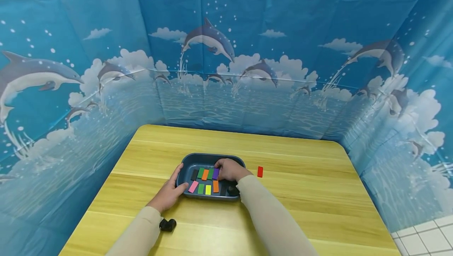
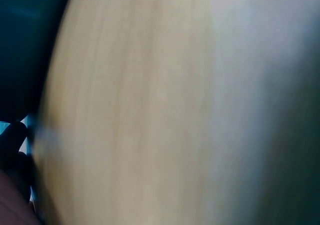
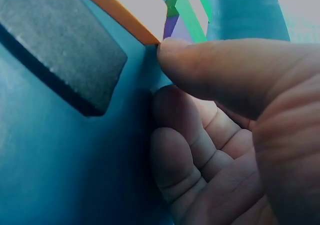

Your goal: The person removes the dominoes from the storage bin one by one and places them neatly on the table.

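Observation:
A dark blue-grey tray (image 1: 209,197) sits on the table, with several flat coloured blocks lying in two rough rows inside. My left hand (image 1: 168,194) holds the tray's left side, thumb at the front corner and fingers along the rim. Within the tray, my right hand (image 1: 231,169) pinches the purple block (image 1: 215,174) at the right end of the back row, partly hidden by the thumb in the right wrist view. Beside it are green and orange blocks. A black block (image 3: 60,45) and an orange block (image 3: 131,10) lie close to the right hand.
A red block (image 1: 260,172) lies on the yellow wood table (image 1: 301,177), right of the tray. Blue dolphin-print curtains (image 1: 226,102) surround the table. Black wrist cameras hang by both sleeves. The left wrist view is mostly blurred wood surface.

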Tool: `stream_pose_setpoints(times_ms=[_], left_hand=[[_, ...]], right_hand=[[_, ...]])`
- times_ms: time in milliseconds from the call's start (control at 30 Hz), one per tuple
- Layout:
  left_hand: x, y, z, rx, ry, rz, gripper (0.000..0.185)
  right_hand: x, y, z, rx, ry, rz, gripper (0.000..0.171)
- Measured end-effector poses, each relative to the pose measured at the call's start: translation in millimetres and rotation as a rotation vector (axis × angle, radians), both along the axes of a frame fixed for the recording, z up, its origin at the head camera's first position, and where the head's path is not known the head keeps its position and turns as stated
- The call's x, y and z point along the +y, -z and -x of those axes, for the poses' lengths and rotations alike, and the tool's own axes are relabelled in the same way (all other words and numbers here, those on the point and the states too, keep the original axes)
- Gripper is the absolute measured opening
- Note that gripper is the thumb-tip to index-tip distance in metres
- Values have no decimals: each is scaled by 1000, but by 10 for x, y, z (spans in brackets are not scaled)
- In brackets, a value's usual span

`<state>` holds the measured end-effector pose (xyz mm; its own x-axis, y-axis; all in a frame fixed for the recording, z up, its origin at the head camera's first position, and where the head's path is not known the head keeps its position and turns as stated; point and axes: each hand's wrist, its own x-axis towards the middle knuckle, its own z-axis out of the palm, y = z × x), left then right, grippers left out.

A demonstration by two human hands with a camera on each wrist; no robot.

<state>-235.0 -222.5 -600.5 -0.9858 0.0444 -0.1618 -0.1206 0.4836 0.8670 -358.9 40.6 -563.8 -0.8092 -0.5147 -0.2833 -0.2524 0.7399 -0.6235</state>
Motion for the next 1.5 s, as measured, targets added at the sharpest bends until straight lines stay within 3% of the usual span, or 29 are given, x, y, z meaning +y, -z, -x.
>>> stream_pose_setpoints(times_ms=[300, 600, 833, 1000, 1100, 1300, 1500], left_hand=[[7, -16, -12, 9, 8, 5, 77], [37, -42, -22, 0, 9, -1, 77], [31, -48, -26, -3, 19, -1, 78], [18, -65, -27, -5, 19, 14, 78], [21, -76, -32, -10, 18, 11, 78], [27, -85, -37, -9, 25, 20, 78], [8, -82, -44, -12, 34, 28, 78]], right_hand=[[-16, 6, -17, -30, 20, 17, 51], [-3, 13, -20, 4, 11, -36, 42], [29, -100, -46, 12, -29, -48, 39], [108, -283, -48, 2, -75, 36, 40], [226, -418, -40, 17, -72, 127, 42], [701, -609, 16, 39, 59, 254, 47], [1342, -488, 90, 65, 191, 201, 51]])
